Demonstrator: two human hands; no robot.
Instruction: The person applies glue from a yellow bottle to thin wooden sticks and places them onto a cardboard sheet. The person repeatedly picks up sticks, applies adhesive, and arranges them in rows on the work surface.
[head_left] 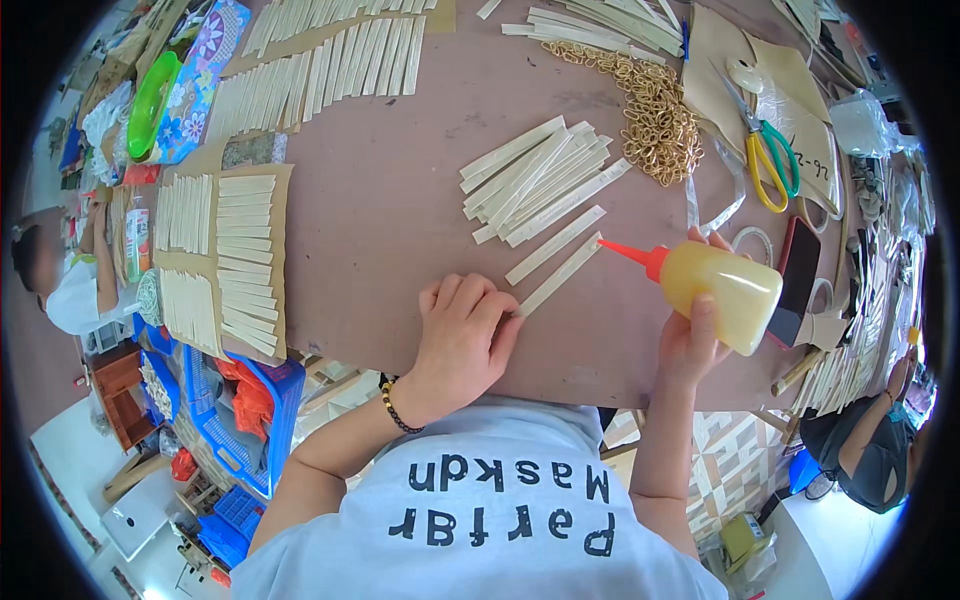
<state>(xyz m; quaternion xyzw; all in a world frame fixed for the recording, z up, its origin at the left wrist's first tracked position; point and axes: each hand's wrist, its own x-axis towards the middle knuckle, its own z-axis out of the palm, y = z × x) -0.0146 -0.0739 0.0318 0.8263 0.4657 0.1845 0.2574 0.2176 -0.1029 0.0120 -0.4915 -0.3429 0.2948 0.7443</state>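
My right hand point(692, 340) is wrapped round a squeeze bottle point(728, 290) of pale yellow liquid, tilted so that its red nozzle point(625, 252) points left. The nozzle tip is at the far end of a thin cream strip point(562, 274) on the brown table. At the strip's near end, the closed fingers of my left hand point(462, 335) pinch it against the tabletop. A second cream strip point(555, 246) lies alongside, just beyond. Farther off is a loose pile of similar strips point(540, 180).
Rows of strips on brown sheets point(284, 260) line the table's left side. Gold chain point(660, 120), scissors point(768, 160) and a dark phone point(797, 265) lie at the right. A blue basket point(283, 400) stands below the left edge. Other people point(75, 295) sit at both sides.
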